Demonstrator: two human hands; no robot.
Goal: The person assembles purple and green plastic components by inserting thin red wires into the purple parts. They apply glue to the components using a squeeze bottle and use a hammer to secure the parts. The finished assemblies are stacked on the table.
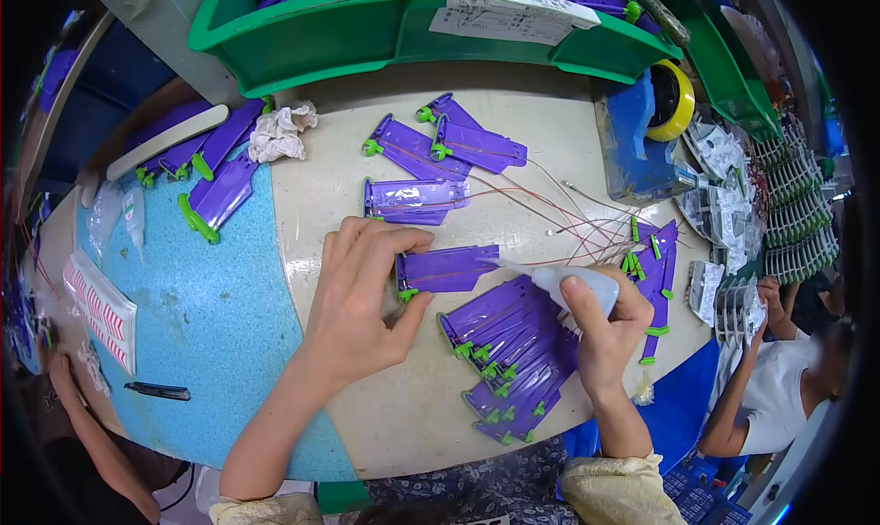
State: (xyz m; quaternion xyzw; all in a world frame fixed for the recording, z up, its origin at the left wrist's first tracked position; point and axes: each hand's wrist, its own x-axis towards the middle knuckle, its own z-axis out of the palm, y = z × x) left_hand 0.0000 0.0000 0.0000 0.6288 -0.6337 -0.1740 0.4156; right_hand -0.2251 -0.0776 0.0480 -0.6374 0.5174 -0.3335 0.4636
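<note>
My left hand [353, 310] pinches the left end of a flat purple plastic part [449, 269], thumb below and index finger above, beside its green clip. My right hand [610, 342] is closed around a translucent squeeze bottle [594, 289]. Its thin nozzle points left, with the tip at the right end of that part; whether it touches I cannot tell. Below lies an overlapping pile of similar purple parts [500, 319] with green clips. Beyond my left hand, more purple parts [417, 200] lie on the table, and thin wires run from there to the right.
A green bin [321, 35] of purple parts spans the back. Right of it stands a blue tape dispenser [632, 140] with yellow tape. More purple parts [225, 191], a crumpled tissue [282, 131] and a black cutter [158, 391] lie left. Other people sit at both sides.
</note>
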